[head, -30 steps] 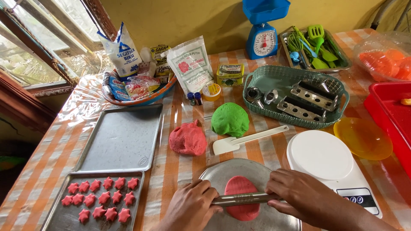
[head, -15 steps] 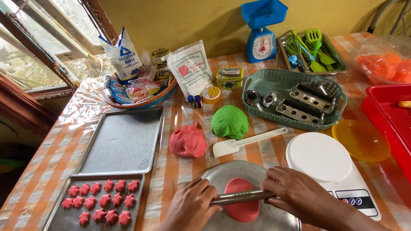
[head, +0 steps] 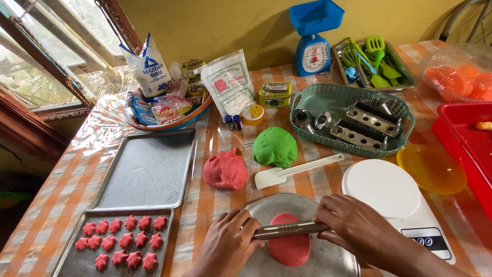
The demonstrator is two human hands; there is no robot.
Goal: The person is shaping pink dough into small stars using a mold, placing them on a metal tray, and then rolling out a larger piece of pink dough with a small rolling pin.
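Note:
Both my hands grip a slim metal rolling pin [head: 287, 229] lying across a flattened piece of red dough [head: 290, 247] on a round metal plate [head: 279, 205]. My left hand [head: 228, 243] holds the pin's left end, my right hand [head: 348, 228] its right end. Beyond the plate lie a lump of red dough [head: 225, 170], a ball of green dough [head: 275, 146] and a white spatula [head: 292, 172].
At the left, a baking tray [head: 110, 256] holds several red star shapes, with an empty tray [head: 148, 166] behind it. A white digital scale [head: 392, 197], yellow bowl [head: 431, 168], green basket of metal moulds [head: 353, 119], red tub [head: 469, 149] and ingredient packets [head: 228, 82] crowd the table.
The rolling pin and both hands have shifted slightly over the flattened red dough; the view has tilted a little. Nothing else on the table has moved.

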